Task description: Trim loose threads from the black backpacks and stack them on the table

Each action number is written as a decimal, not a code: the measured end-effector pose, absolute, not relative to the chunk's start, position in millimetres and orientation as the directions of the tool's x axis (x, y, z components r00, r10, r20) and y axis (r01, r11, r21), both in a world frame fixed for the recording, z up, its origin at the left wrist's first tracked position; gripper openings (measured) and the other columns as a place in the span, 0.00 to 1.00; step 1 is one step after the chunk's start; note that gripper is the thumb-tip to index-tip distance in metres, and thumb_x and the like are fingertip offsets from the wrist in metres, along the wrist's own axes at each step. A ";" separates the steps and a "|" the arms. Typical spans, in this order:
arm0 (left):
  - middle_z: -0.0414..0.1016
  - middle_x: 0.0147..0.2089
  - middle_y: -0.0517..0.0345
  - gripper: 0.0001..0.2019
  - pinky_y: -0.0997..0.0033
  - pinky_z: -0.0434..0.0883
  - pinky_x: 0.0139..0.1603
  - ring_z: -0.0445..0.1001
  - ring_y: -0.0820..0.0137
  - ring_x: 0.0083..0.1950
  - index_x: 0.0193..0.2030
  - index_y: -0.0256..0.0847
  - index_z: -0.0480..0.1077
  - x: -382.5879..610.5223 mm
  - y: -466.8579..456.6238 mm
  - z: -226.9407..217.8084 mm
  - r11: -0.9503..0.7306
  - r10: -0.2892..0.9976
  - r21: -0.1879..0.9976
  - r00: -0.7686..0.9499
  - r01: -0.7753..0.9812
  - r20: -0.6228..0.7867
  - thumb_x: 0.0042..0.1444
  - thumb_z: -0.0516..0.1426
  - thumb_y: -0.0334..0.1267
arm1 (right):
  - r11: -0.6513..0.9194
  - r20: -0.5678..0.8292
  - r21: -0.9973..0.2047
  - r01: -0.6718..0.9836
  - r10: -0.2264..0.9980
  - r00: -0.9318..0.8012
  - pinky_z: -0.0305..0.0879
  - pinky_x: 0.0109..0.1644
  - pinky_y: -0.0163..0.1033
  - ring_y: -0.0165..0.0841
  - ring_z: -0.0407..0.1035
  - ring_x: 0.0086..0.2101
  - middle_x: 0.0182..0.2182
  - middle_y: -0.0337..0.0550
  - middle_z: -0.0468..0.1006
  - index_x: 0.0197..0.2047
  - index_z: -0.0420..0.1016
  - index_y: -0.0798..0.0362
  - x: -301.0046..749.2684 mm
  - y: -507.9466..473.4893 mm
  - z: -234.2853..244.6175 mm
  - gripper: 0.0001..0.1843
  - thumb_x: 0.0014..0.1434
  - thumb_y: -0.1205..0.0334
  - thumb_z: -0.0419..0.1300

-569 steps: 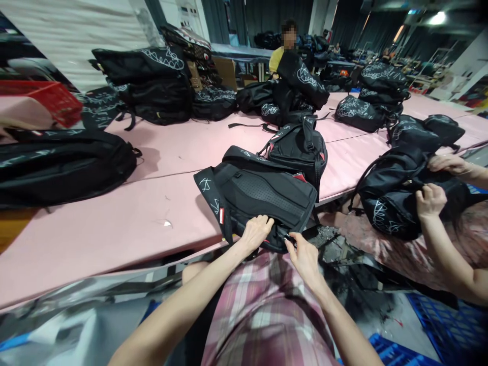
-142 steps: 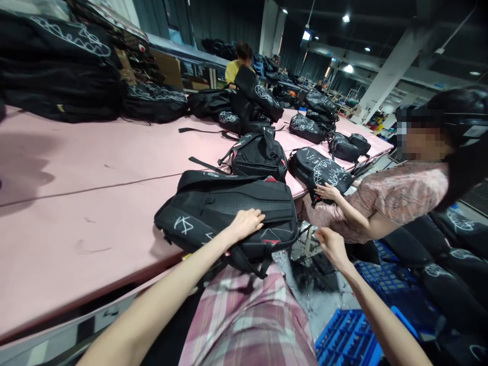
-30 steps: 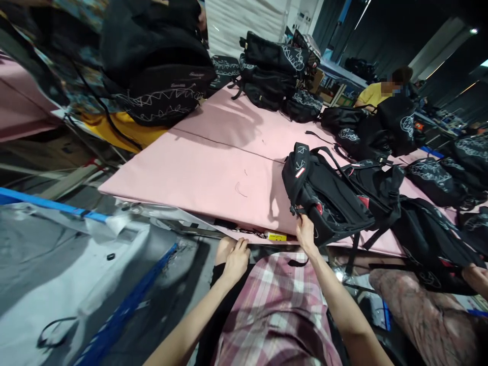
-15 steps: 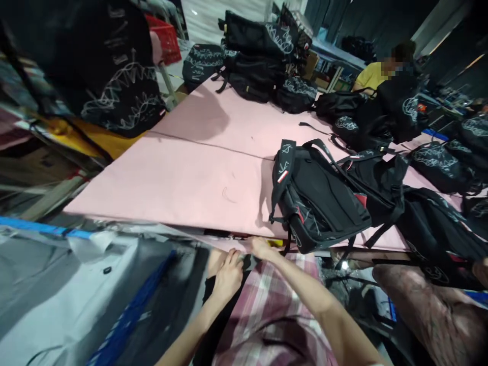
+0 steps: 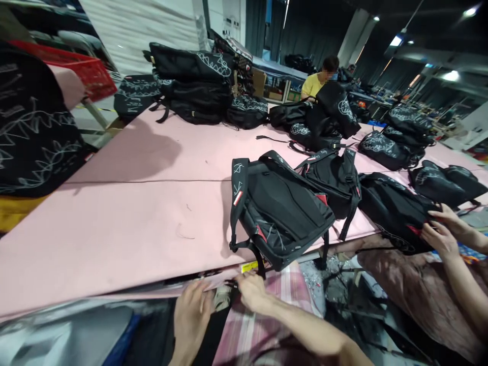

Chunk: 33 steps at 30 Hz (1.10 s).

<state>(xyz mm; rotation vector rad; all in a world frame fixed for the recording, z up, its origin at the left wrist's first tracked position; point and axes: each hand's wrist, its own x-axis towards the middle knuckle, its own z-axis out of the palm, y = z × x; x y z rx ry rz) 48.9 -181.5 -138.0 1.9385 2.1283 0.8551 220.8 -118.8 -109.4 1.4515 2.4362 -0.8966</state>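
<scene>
A black backpack (image 5: pixel 280 211) with white scribble print and a red-and-white tag lies at the near edge of the pink table (image 5: pixel 125 213), a strap hanging over the edge. My left hand (image 5: pixel 190 317) and my right hand (image 5: pixel 251 291) sit just below that edge, over my lap, both touching a small pale thing (image 5: pixel 221 297) I cannot make out. The fingers of both hands are curled around it. Neither hand touches the backpack.
More black backpacks lie right of mine (image 5: pixel 335 175) and in stacks at the table's far side (image 5: pixel 194 81). A co-worker's hands (image 5: pixel 442 229) rest on a backpack (image 5: pixel 394 211) at the right. A person in yellow (image 5: pixel 316 81) sits far back. A red crate (image 5: pixel 91 76) is at the left.
My right hand has let go of the backpack's lower edge and dropped below the table edge beside my left hand. The view has swung right, bringing the co-worker's hands into sight.
</scene>
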 end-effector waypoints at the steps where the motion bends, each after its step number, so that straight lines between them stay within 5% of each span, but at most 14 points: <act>1: 0.68 0.48 0.47 0.13 0.53 0.66 0.54 0.65 0.59 0.54 0.45 0.42 0.65 59.2 -175.0 -117.7 0.002 0.926 0.523 -0.199 0.853 0.321 0.58 0.44 0.39 | 0.305 -0.424 -0.438 0.845 0.759 -0.494 0.65 0.39 0.43 0.43 0.70 0.40 0.40 0.52 0.75 0.46 0.68 0.57 239.4 -130.9 -111.5 0.18 0.50 0.73 0.54; 5: 0.70 0.49 0.52 0.14 0.53 0.60 0.60 0.59 0.61 0.61 0.45 0.45 0.68 134.7 -148.5 -35.6 -0.243 0.907 0.504 0.010 0.829 0.421 0.60 0.44 0.36 | -0.114 -0.436 -0.736 0.667 0.834 -0.338 0.61 0.35 0.37 0.37 0.70 0.34 0.30 0.42 0.75 0.34 0.68 0.52 320.8 -179.6 -126.8 0.07 0.52 0.66 0.51; 9: 0.66 0.57 0.49 0.17 0.47 0.55 0.59 0.56 0.55 0.62 0.54 0.43 0.66 225.7 -117.7 2.2 -0.479 0.844 0.239 0.368 0.845 0.391 0.59 0.48 0.38 | -0.381 -0.422 -0.903 0.196 0.872 -0.249 0.58 0.28 0.37 0.33 0.66 0.24 0.22 0.39 0.70 0.29 0.64 0.48 385.2 -201.8 -129.9 0.13 0.52 0.48 0.54; 13: 0.67 0.55 0.41 0.20 0.50 0.61 0.52 0.63 0.54 0.55 0.56 0.34 0.63 272.9 -88.3 7.5 -0.445 0.847 0.062 0.397 0.894 0.352 0.55 0.52 0.31 | -0.378 -0.369 -0.925 -0.042 0.919 -0.135 0.55 0.25 0.35 0.30 0.63 0.20 0.19 0.37 0.67 0.28 0.64 0.50 423.7 -200.4 -109.9 0.24 0.43 0.37 0.60; 21: 0.71 0.41 0.46 0.15 0.64 0.66 0.39 0.68 0.62 0.43 0.49 0.33 0.68 210.9 -114.2 -8.2 -0.556 0.708 -0.078 0.521 0.827 0.476 0.54 0.52 0.26 | -0.254 -0.342 -0.877 -0.408 0.926 0.159 0.58 0.27 0.34 0.28 0.63 0.22 0.23 0.36 0.68 0.35 0.68 0.53 460.2 -170.4 -68.9 0.23 0.43 0.46 0.65; 25: 0.72 0.41 0.48 0.16 0.66 0.66 0.41 0.69 0.63 0.45 0.48 0.34 0.69 178.2 -157.1 -19.0 -0.592 0.651 -0.106 0.551 0.799 0.522 0.53 0.50 0.24 | -0.046 -0.084 -0.993 -0.110 0.924 0.372 0.55 0.26 0.32 0.26 0.59 0.22 0.23 0.34 0.66 0.36 0.69 0.54 458.9 -150.2 -32.3 0.18 0.50 0.49 0.61; 27: 0.73 0.42 0.48 0.18 0.65 0.65 0.43 0.69 0.63 0.46 0.49 0.34 0.69 172.4 -182.2 -21.9 -0.612 0.640 -0.108 0.571 0.783 0.514 0.53 0.48 0.23 | 0.056 0.104 -0.981 0.185 0.959 0.262 0.59 0.31 0.33 0.29 0.64 0.27 0.26 0.37 0.70 0.36 0.71 0.54 445.4 -148.6 -12.5 0.12 0.53 0.53 0.60; 29: 0.73 0.43 0.49 0.19 0.66 0.64 0.45 0.69 0.64 0.47 0.48 0.36 0.70 170.7 -208.4 -25.0 -0.615 0.654 -0.080 0.565 0.784 0.503 0.53 0.46 0.22 | 0.209 0.205 -0.860 0.467 0.977 -0.059 0.60 0.35 0.33 0.31 0.67 0.32 0.31 0.40 0.73 0.37 0.72 0.52 424.8 -153.9 0.5 0.08 0.56 0.58 0.57; 31: 0.74 0.42 0.51 0.20 0.68 0.63 0.46 0.69 0.67 0.47 0.47 0.39 0.70 169.2 -234.7 -30.6 -0.601 0.687 -0.024 0.531 0.799 0.496 0.54 0.44 0.22 | 0.343 0.148 -0.659 0.669 0.932 -0.331 0.59 0.33 0.32 0.30 0.68 0.31 0.35 0.41 0.73 0.40 0.73 0.50 403.2 -163.6 2.1 0.07 0.57 0.64 0.55; 33: 0.75 0.42 0.55 0.19 0.70 0.62 0.48 0.69 0.69 0.47 0.47 0.43 0.70 165.6 -260.6 -41.3 -0.581 0.715 0.042 0.485 0.813 0.504 0.57 0.44 0.24 | 0.391 0.038 -0.476 0.788 0.904 -0.426 0.57 0.29 0.31 0.28 0.68 0.28 0.35 0.41 0.72 0.39 0.72 0.49 388.1 -173.7 -6.9 0.10 0.56 0.70 0.54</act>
